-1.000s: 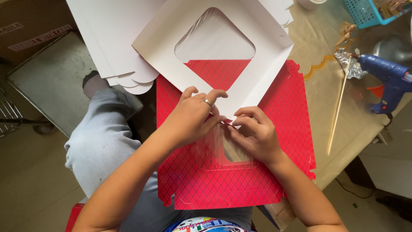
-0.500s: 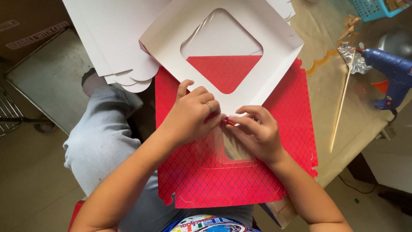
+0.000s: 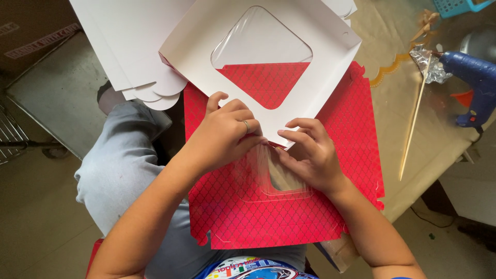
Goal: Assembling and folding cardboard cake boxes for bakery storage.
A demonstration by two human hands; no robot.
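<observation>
A flat red patterned cardboard box blank [image 3: 268, 217] lies across my lap and the table edge. It has a clear plastic window [image 3: 274, 178] in its middle. My left hand [image 3: 225, 135] and my right hand [image 3: 310, 155] meet at the window's upper edge, fingertips pinching and pressing the clear film there. A white box blank with a rounded square clear window [image 3: 263, 46] lies over the far part of the red one, its near corner touching my fingers.
A stack of white blanks [image 3: 134, 57] lies at the upper left. On the table to the right are a blue glue gun [image 3: 473, 77], crumpled foil [image 3: 426, 62] and a thin wooden stick [image 3: 412, 129]. A teal basket [image 3: 457, 6] sits at the top edge.
The view has shifted slightly; the white blank now sits a little higher and to the right. Both hands stay at the window's upper edge, fingers working the film.
</observation>
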